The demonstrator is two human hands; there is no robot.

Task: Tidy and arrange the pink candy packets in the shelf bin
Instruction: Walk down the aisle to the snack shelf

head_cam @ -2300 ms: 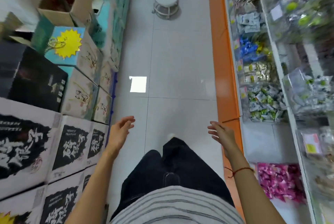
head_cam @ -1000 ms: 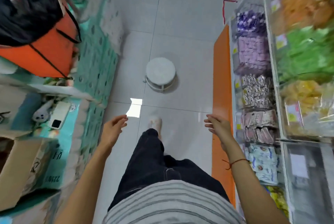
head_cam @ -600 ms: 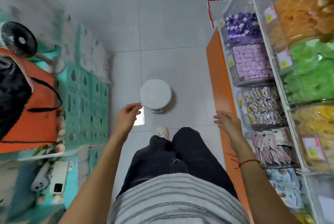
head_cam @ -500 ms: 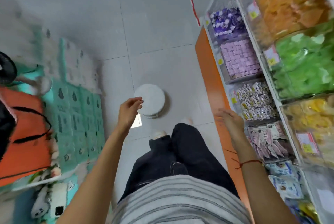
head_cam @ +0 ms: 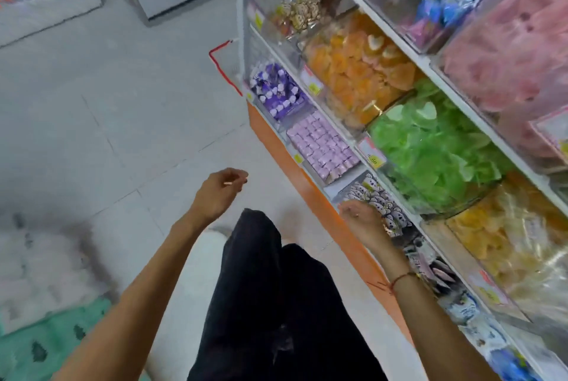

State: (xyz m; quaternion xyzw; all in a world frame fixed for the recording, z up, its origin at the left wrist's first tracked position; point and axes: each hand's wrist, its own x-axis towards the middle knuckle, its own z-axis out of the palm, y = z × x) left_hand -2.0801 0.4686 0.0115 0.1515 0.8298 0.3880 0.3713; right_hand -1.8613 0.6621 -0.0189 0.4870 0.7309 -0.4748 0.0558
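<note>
Two tiers at least of clear bins along a shelf unit (head_cam: pixel 436 73) on the right, cut off by the top and right edges. Upper right: a big bin of pink candy packets (head_cam: pixel 507 51), blurred, its far end out of frame, well above and apart from both hands. Below it, bins of orange sweets (head_cam: pixel 356 73), green sweets (head_cam: pixel 430 150) and yellow sweets (head_cam: pixel 510 245), shapes smeared by motion. Lower tier: lilac wrapped squares (head_cam: pixel 322 143) in neat rows, purple packs (head_cam: pixel 276 94) beyond, white-and-black printed packets (head_cam: pixel 381 199) nearer, partly hidden behind the right hand. Small price tags (head_cam: pixel 372 156) on bin fronts, writing too blurred to read; no brand legible. Orange base panel (head_cam: pixel 310 196) under the shelf, pale tiled floor (head_cam: pixel 123 103) left. Dark trousers (head_cam: pixel 270 303) at bottom centre, hiding part of a white round object. Left hand (head_cam: pixel 219 193) raised over the floor, fingers loosely curled, holding nothing discernible. Right hand (head_cam: pixel 362 220) at the lower shelf edge, fingers loosely curled in front of the printed packets; contact hard to judge. Red string bracelet (head_cam: pixel 402 279) on the right wrist.
</note>
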